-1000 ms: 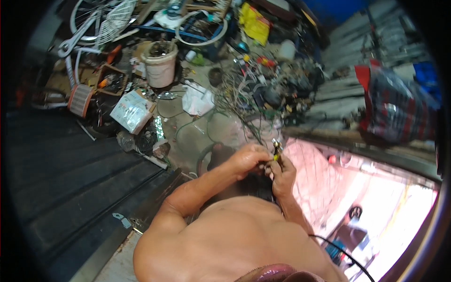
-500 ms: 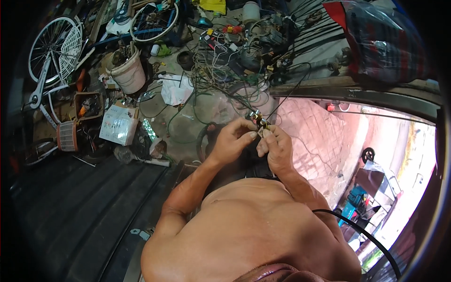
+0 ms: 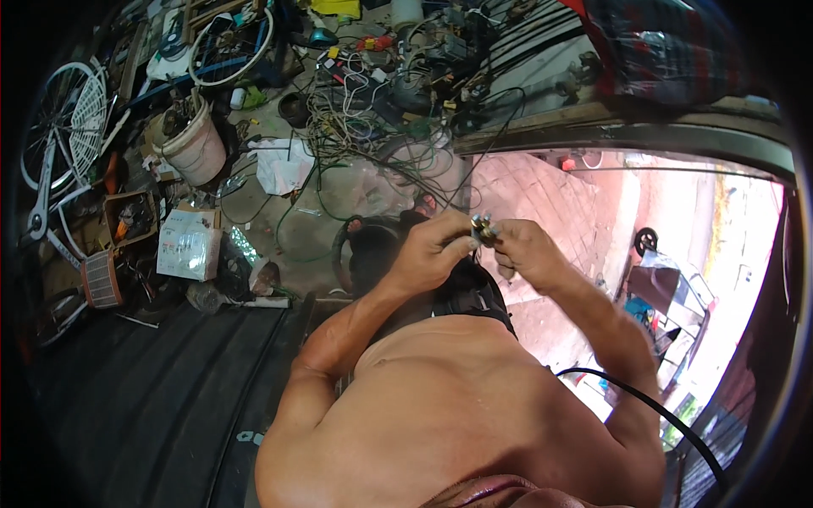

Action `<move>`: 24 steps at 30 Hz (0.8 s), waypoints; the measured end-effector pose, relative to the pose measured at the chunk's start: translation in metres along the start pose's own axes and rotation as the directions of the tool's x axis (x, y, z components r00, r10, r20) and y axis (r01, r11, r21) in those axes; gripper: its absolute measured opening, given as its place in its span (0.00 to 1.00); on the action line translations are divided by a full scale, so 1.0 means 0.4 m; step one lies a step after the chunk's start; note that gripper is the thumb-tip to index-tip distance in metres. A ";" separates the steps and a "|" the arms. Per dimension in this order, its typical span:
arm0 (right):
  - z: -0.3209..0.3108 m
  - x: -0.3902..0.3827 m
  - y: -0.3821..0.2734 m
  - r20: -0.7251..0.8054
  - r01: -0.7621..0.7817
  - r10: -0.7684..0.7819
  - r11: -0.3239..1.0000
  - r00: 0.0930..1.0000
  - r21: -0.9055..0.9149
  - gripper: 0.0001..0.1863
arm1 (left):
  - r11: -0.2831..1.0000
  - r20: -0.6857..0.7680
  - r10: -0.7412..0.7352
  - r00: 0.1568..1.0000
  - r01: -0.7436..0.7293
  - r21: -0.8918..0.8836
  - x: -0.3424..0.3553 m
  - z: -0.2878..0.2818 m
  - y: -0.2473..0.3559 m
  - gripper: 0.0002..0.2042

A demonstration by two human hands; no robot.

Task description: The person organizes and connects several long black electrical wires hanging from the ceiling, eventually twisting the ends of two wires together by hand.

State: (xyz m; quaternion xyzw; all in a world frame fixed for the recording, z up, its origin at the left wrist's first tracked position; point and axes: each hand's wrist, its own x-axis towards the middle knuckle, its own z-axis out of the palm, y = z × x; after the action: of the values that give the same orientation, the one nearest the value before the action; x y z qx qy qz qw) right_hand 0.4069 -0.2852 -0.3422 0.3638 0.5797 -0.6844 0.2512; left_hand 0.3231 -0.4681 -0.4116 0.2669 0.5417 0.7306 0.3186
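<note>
Both my hands are raised in front of my body around a small metal part with brassy and silvery bits. Thumb and fingers of my left hand pinch it from the left. On the other side, the bent fingers of my right hand grip its right end. The part is too small and partly covered for me to tell its exact kind. A thin black cable runs down from the upper right toward it; where it ends is hidden near the fingers.
Tangled cables and tools litter the floor ahead. A bucket, a white carton and a bicycle wheel stand on the left. A dark ridged surface lies beside me. Through a bright opening on the right, a cart shows.
My right elbow has swung outward and the right forearm slants more. The metal part has turned between my fingers. The surroundings have shifted left and slightly up in view.
</note>
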 end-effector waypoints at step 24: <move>-0.131 -0.052 -0.177 0.433 -0.415 0.369 0.910 0.822 0.012 0.12 | 0.997 -0.135 0.043 0.990 -0.034 0.068 0.011 0.130 0.084 0.06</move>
State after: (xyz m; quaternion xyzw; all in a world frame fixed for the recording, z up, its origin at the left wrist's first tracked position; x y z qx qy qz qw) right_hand 0.3764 -0.2213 -0.2858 0.3314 0.3874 -0.7098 0.4861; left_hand 0.3525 -0.4397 -0.3651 0.2368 0.5808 0.7350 0.2577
